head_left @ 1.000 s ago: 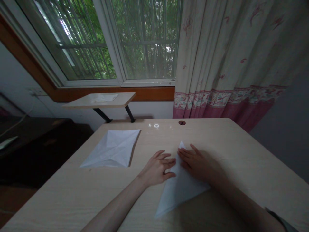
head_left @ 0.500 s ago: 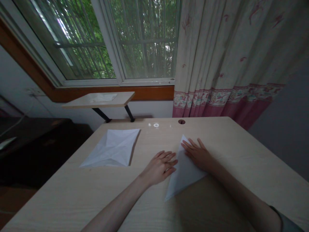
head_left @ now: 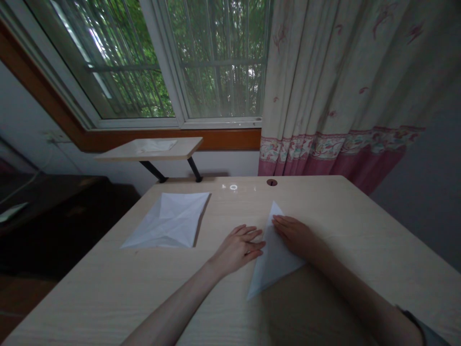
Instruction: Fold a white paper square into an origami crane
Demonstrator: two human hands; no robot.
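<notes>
A white sheet of paper [head_left: 275, 269], folded into a triangle, lies on the pale wooden desk [head_left: 108, 298] with one point facing away from me. My right hand [head_left: 298, 236] rests flat on its upper right part, fingers stretched out and held close together, covering some of that edge. At the left edge of the triangle, my left hand [head_left: 236, 251] is open, its fingers slightly apart and the tips touching or just over the paper. Neither hand grips anything.
A second white paper [head_left: 171, 221], creased and roughly square, lies to the left. Behind it a raised shelf [head_left: 122, 154] on black legs carries another pale sheet [head_left: 158, 145]. A round cable hole [head_left: 272, 182] sits near the back edge, before the window and curtain [head_left: 309, 96].
My right hand has slid slightly down and right along the paper, baring more of its top point, and its spread fingers have come together. My left hand stays in place.
</notes>
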